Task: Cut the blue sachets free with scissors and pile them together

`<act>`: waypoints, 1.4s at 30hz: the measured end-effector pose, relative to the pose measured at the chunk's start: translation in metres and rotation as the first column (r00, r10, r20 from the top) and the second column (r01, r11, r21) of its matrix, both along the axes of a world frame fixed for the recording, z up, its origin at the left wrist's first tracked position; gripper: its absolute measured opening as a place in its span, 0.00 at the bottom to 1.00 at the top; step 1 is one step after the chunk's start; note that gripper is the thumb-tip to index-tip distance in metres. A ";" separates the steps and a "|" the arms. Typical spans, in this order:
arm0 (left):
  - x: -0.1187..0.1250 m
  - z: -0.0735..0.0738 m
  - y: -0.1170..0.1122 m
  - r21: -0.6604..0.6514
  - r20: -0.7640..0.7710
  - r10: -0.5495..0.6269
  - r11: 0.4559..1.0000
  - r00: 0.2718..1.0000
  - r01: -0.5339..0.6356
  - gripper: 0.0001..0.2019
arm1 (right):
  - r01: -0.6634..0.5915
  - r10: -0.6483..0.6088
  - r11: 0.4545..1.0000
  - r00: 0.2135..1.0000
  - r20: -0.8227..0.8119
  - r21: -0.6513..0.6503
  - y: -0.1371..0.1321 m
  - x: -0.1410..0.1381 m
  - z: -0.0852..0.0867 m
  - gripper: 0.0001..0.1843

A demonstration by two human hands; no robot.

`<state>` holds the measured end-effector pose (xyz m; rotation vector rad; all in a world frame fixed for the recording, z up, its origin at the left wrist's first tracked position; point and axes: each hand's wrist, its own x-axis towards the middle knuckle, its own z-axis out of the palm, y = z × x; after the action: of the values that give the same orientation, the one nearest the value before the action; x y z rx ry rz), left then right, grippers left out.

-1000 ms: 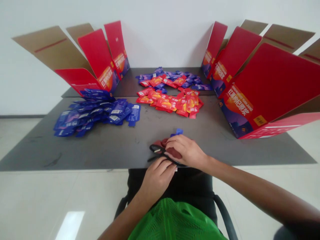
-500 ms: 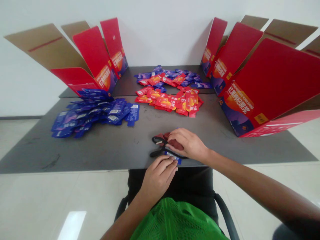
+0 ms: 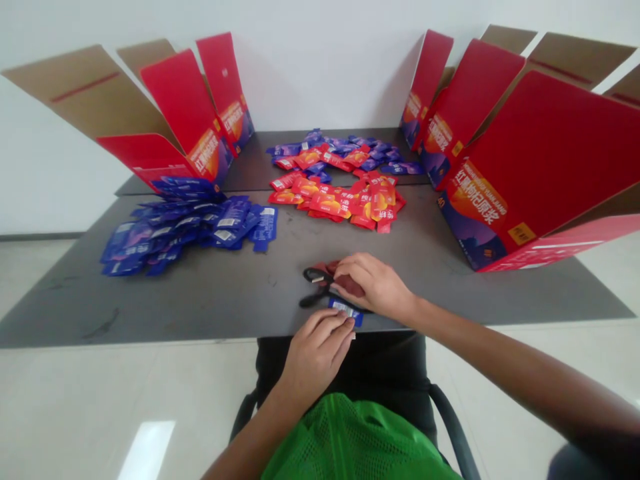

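At the table's front edge my left hand (image 3: 319, 350) has its fingers together on a small blue sachet (image 3: 345, 309) with a white barcode label. My right hand (image 3: 374, 283) is just above and to the right, its fingers bent round a crumpled reddish-brown cloth (image 3: 351, 285), partly hidden under them. Black loop handles, which look like those of scissors (image 3: 314, 275), lie beside the cloth, left of the right fingertips. The rest of that black tool is covered by my right hand.
A heap of blue sachets (image 3: 185, 230) lies on the table's left. Red sachets (image 3: 330, 200) lie in the middle, with more blue ones (image 3: 385, 153) behind. Open red cartons stand at the left (image 3: 173, 107) and right (image 3: 505, 180). The grey table's front edge (image 3: 150, 341) is close to me.
Both hands stay in nearly the same place. My right hand has shifted very slightly up and left, and a little more of the blue sachet's label shows.
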<state>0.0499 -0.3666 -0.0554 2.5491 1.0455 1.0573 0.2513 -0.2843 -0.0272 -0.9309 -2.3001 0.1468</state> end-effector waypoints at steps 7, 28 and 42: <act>0.001 0.001 0.001 0.019 0.015 0.006 1.000 1.000 -0.007 0.12 | 0.157 -0.160 0.984 0.987 0.028 0.089 0.045 0.018 0.018 0.08; -0.002 0.017 0.006 -0.016 -0.237 0.040 0.999 0.971 -0.046 0.16 | 0.383 -0.346 0.903 0.917 -0.199 0.195 0.058 0.051 0.025 0.08; -0.012 0.012 0.001 0.119 -0.283 0.071 0.992 0.957 -0.038 0.18 | 0.405 -0.348 0.905 0.882 -0.318 0.133 0.061 0.068 0.024 0.10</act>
<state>0.0381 -0.3654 -0.0435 2.8436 1.1599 0.7940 0.3191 -0.2235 -0.0037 -1.1526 -1.7905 -0.1055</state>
